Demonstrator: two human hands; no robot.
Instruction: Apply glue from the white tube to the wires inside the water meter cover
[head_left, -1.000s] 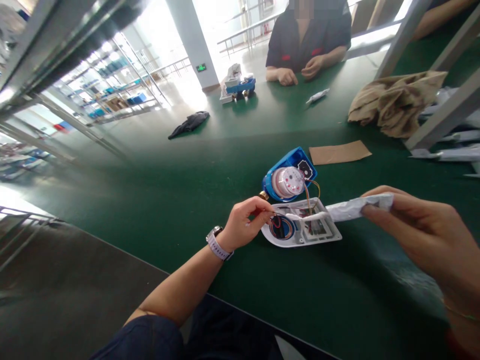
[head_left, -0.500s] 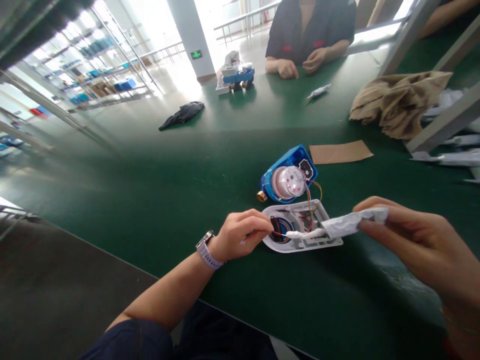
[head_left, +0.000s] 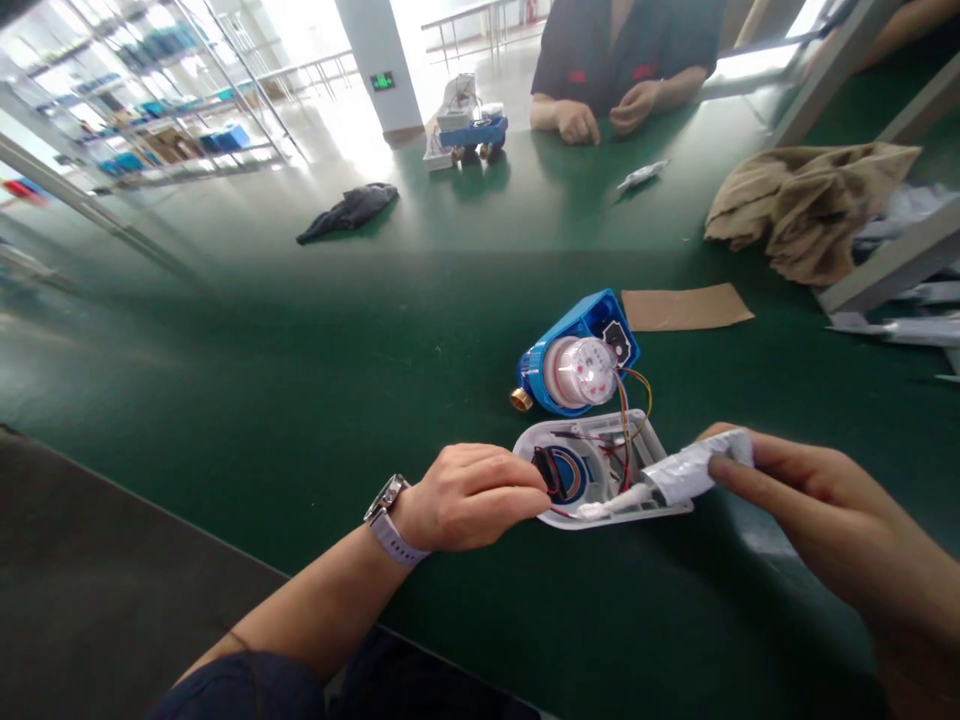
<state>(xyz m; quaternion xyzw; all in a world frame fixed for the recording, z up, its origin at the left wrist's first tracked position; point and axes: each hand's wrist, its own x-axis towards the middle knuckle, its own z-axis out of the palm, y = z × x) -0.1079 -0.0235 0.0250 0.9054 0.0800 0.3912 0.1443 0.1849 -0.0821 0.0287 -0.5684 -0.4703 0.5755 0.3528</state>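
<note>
My right hand (head_left: pixel 810 500) pinches the crumpled end of a white squeeze tube (head_left: pixel 694 468). Its narrow nozzle points left, with a white blob at the tip, over the near edge of an open white plastic cover (head_left: pixel 652 512). At the cover's left end, the closed fingers of my left hand (head_left: pixel 480 497) pinch a thin red wire (head_left: pixel 562 512) close to that tip. Inside the cover sit a blue ring (head_left: pixel 576 475) and a black part (head_left: pixel 545 468). Coloured wires link the cover to a blue water meter (head_left: pixel 574 370) with a clear round dial and a brass fitting, just behind.
Beyond the meter lies a brown cardboard strip (head_left: pixel 686 308). A tan cloth (head_left: pixel 814 205) is heaped at right beside a metal post, and a dark cloth (head_left: pixel 351 212) lies at left. Across the green table, a person (head_left: pixel 626 60) sits near another tube (head_left: pixel 643 176) and blue-and-white meter (head_left: pixel 472 130).
The tube and its nozzle have shifted slightly left and down, toward the cover's near edge. My left hand has moved a little down with the wire.
</note>
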